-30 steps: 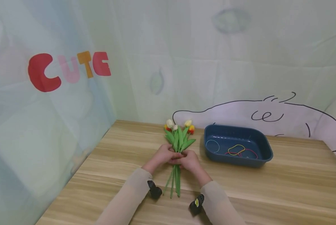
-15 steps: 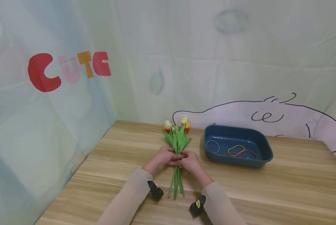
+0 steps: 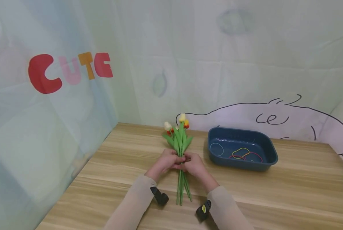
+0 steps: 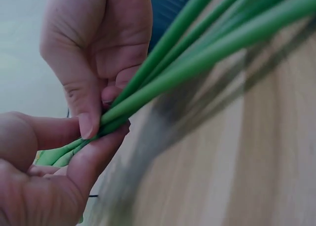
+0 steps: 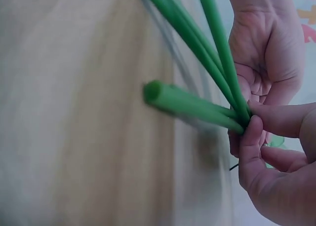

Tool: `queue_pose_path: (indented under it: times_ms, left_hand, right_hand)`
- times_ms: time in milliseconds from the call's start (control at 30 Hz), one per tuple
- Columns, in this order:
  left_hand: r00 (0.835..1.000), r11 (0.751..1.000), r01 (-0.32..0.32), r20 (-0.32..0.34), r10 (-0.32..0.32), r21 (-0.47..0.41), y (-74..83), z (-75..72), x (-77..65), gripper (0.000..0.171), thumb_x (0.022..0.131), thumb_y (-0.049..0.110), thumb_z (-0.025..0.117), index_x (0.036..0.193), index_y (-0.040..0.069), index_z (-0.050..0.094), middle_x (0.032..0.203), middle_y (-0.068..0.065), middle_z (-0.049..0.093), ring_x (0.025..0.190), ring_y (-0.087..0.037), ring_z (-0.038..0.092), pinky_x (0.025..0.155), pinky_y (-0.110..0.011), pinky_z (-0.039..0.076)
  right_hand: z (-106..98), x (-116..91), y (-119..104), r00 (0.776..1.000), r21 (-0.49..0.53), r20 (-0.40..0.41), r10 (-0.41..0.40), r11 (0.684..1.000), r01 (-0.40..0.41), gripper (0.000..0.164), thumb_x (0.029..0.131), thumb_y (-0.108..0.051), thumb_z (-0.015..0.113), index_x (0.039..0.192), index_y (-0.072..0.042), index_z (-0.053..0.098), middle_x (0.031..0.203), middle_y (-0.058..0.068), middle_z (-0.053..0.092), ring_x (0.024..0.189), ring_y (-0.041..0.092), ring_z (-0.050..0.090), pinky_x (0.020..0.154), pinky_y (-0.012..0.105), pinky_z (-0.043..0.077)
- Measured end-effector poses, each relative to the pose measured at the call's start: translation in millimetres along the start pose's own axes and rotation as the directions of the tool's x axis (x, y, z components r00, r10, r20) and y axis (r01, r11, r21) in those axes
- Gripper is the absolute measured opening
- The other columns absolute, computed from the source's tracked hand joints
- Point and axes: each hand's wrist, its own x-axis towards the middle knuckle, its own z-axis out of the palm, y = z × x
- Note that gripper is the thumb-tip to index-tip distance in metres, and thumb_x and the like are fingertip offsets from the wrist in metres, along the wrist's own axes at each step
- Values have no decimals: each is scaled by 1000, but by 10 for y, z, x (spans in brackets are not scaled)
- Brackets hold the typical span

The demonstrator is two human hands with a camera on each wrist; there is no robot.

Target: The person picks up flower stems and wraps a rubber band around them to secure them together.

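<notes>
A bunch of artificial tulips (image 3: 178, 140), with white, yellow and red-orange heads and green leaves, is held over the table in the head view, heads pointing away. My left hand (image 3: 167, 159) pinches the stems from the left, just below the leaves. From the right, my right hand (image 3: 195, 165) grips them at the same spot, its fingers touching the left ones. Below the hands the green stems (image 4: 192, 63) fan out, seen close up in the left wrist view. In the right wrist view one stem end (image 5: 152, 93) points towards the camera. The flower heads are mostly hidden in both wrist views.
A dark blue plastic basin (image 3: 243, 165) stands on the wooden table (image 3: 303, 188) to the right of the hands. Inside it lie thin loops: a blue one (image 3: 216, 149), a yellow one (image 3: 240, 153) and red ones (image 3: 256, 156). A printed cloth (image 3: 165, 57) hangs behind and at left.
The tulip heads have shifted to the left, while the stem ends have swung to the right. The stems sit closer together, and both hands stay at nearly the same place.
</notes>
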Motion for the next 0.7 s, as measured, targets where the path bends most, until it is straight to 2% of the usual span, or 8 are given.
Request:
queue_pose_path:
  times_ms: [100,200,367,567,700]
  left_hand:
    - [999,999,-32,-1,32,-26,27,25,-28,23,87,-9,60,109,-17,59,99,-22,66,72,-17,66,69,-31,62]
    - [998,998,-67,-12,67,-12,62,46,-56,23,87,-9,60,108,-16,60,97,-20,67,71,-15,65,68,-29,62]
    - [991,991,-136,-17,136,12,120,58,-101,24,88,-6,61,110,-15,60,103,-25,67,72,-14,65,69,-28,62]
    - [977,974,-210,17,212,-91,195,83,-193,29,88,-8,60,116,-15,55,111,-28,65,72,-11,67,71,-27,62]
    - [970,961,-236,24,241,-144,259,100,-250,33,89,-8,60,119,-17,51,109,-28,66,71,-10,68,71,-25,61]
  right_hand:
    - [-35,-13,-40,1000,-61,4,-21,998,22,60,73,7,69,131,3,55,99,15,65,68,16,60,61,25,56]
    - [-72,-39,-94,998,-103,-7,-65,993,64,58,73,4,71,129,2,58,95,13,64,74,17,61,62,25,56]
    - [-122,-102,-199,984,-149,-41,-172,975,164,55,69,5,76,121,3,63,90,14,63,74,19,61,59,23,54]
    - [-217,-187,-310,981,-237,-43,-189,956,173,61,72,-5,79,129,-4,59,98,15,59,66,15,50,52,22,43]
    - [-295,-269,-388,970,-264,-29,-240,938,225,64,75,-10,80,134,-5,56,99,14,58,67,16,51,54,23,44]
